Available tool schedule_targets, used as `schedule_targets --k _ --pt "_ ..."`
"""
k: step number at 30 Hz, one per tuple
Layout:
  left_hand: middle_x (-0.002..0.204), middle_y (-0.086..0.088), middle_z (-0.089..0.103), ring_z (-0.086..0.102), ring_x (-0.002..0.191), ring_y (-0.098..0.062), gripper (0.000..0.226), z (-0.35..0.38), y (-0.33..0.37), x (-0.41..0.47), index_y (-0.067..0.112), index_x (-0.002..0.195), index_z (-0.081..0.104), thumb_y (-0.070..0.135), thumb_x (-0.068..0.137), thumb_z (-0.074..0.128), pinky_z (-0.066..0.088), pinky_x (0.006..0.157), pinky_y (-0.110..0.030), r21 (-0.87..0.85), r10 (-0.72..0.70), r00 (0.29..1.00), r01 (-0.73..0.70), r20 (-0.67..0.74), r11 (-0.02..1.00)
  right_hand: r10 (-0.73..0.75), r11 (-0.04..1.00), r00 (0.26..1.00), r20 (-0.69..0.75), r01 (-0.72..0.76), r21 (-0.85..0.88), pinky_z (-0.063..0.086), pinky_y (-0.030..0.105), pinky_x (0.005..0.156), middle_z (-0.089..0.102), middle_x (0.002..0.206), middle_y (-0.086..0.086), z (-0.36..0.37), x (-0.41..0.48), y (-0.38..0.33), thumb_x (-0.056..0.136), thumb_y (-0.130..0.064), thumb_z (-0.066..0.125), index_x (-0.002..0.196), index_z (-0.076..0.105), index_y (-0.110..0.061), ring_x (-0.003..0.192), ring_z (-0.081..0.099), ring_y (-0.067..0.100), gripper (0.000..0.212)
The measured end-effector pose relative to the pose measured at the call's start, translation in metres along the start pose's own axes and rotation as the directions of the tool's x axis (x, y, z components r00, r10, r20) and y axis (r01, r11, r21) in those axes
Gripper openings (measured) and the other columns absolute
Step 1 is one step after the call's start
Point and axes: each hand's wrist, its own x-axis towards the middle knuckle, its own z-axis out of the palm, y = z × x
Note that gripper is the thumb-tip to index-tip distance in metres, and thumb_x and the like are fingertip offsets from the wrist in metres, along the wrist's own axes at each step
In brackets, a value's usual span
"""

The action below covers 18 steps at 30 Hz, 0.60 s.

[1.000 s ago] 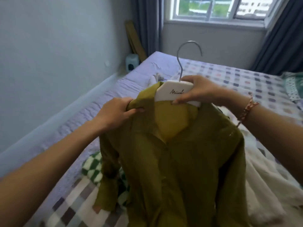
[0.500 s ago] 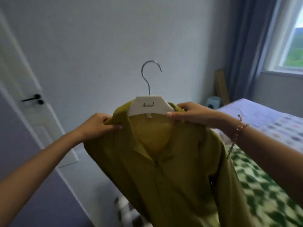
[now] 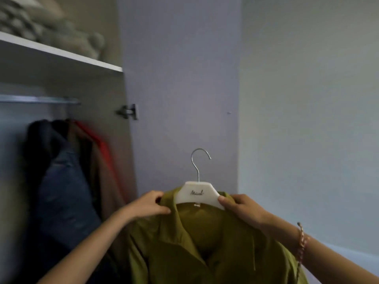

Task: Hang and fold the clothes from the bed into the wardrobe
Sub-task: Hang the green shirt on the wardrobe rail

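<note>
An olive-green shirt point(image 3: 205, 249) hangs on a white hanger point(image 3: 198, 194) with a metal hook, held up in front of me. My left hand point(image 3: 146, 206) grips the shirt's left shoulder over the hanger arm. My right hand point(image 3: 243, 209) grips the hanger's right arm and the collar, thumb on the white plastic. The open wardrobe is to the left, its metal rail point(image 3: 39, 99) above and left of the hanger hook.
Dark, blue and orange-red garments point(image 3: 67, 173) hang from the rail. A white shelf point(image 3: 61, 53) above holds folded bedding point(image 3: 49, 27). The open wardrobe door point(image 3: 180, 89) with a hinge point(image 3: 128, 111) stands straight ahead; a plain wall lies to the right.
My view has swung left from the bed and window to the open wardrobe. Both hands keep the same grip and carry the shirt on its hanger along.
</note>
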Motion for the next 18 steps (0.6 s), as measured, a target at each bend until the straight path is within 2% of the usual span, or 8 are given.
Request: schedule_targets --k 1,3,5,7,11,13,15,18 --pt "0.096 0.002 0.068 0.063 0.088 -0.01 0.037 -0.007 -0.002 -0.005 0.019 0.095 0.064 0.037 0.065 0.075 0.049 0.08 -0.023 -0.076 -0.035 0.999 0.032 -0.033 0.997 -0.024 1.0 0.999 0.023 0.024 0.005 0.053 0.038 0.084 0.068 0.103 0.019 0.01 0.008 -0.004 0.092 -0.044 0.049 0.104 0.064 0.002 0.085 0.066 0.022 0.05" --pt "0.097 0.007 0.066 0.062 0.086 -0.004 0.031 -0.03 -0.013 -0.022 0.019 0.101 0.063 0.038 0.078 0.071 0.05 0.076 -0.017 -0.224 -0.087 0.989 0.058 -0.123 0.973 -0.083 0.996 0.992 0.1 0.081 0.027 0.053 0.037 0.081 0.068 0.102 0.02 0.04 0.032 -0.025 0.091 -0.044 0.05 0.103 0.063 0.004 0.079 0.064 0.018 0.051" --pt "0.099 0.013 0.061 0.056 0.088 0.005 0.026 -0.046 -0.017 -0.029 0.022 0.107 0.06 0.04 0.089 0.057 0.044 0.068 -0.006 -0.269 -0.115 0.965 0.049 -0.235 0.962 -0.147 0.988 0.975 0.167 0.138 0.063 0.054 0.039 0.081 0.069 0.097 0.019 0.062 0.049 -0.043 0.089 -0.045 0.052 0.1 0.064 0.004 0.077 0.065 0.017 0.051" --pt "0.096 0.01 0.063 0.056 0.084 0.004 0.03 -0.059 -0.022 -0.03 0.019 0.105 0.063 0.042 0.09 0.052 0.041 0.065 -0.002 -0.278 -0.103 0.917 -0.01 -0.387 0.961 -0.199 0.98 0.955 0.221 0.188 0.073 0.055 0.037 0.078 0.07 0.088 0.013 0.08 0.062 -0.061 0.088 -0.045 0.052 0.093 0.066 -0.001 0.074 0.066 0.015 0.047" --pt "0.084 0.0 0.071 0.064 0.072 -0.006 0.044 -0.09 -0.03 -0.032 0.01 0.09 0.069 0.047 0.089 0.046 0.046 0.067 -0.011 -0.309 -0.132 0.824 -0.054 -0.551 0.95 -0.283 0.956 0.917 0.28 0.292 0.011 0.054 0.036 0.077 0.069 0.092 0.013 0.125 0.095 -0.096 0.088 -0.051 0.05 0.097 0.066 -0.004 0.083 0.067 0.024 0.05" --pt "0.074 -0.001 0.071 0.065 0.064 -0.008 0.046 -0.106 -0.037 -0.031 0.01 0.082 0.069 0.049 0.089 0.045 0.049 0.062 -0.014 -0.384 -0.179 0.789 -0.077 -0.588 0.92 -0.312 0.945 0.907 0.283 0.328 -0.007 0.05 0.032 0.067 0.066 0.085 0.01 0.145 0.112 -0.11 0.088 -0.053 0.05 0.095 0.065 -0.003 0.075 0.063 0.021 0.053" --pt "0.068 -0.003 0.069 0.064 0.06 -0.013 0.048 -0.124 -0.05 -0.03 0.008 0.076 0.066 0.05 0.088 0.045 0.051 0.057 -0.018 -0.518 -0.269 0.739 -0.126 -0.618 0.846 -0.33 0.936 0.898 0.291 0.35 -0.018 0.045 0.027 0.062 0.063 0.08 0.007 0.163 0.128 -0.125 0.087 -0.054 0.051 0.092 0.065 -0.004 0.07 0.06 0.017 0.052" --pt "0.056 -0.003 0.061 0.06 0.055 -0.017 0.051 -0.147 -0.066 -0.032 0.011 0.063 0.056 0.056 0.084 0.048 0.05 0.055 -0.025 -0.641 -0.38 0.679 -0.175 -0.628 0.747 -0.332 0.937 0.889 0.315 0.348 0.003 0.048 0.031 0.063 0.064 0.082 0.01 0.184 0.141 -0.142 0.087 -0.054 0.052 0.094 0.065 -0.001 0.072 0.062 0.022 0.055"
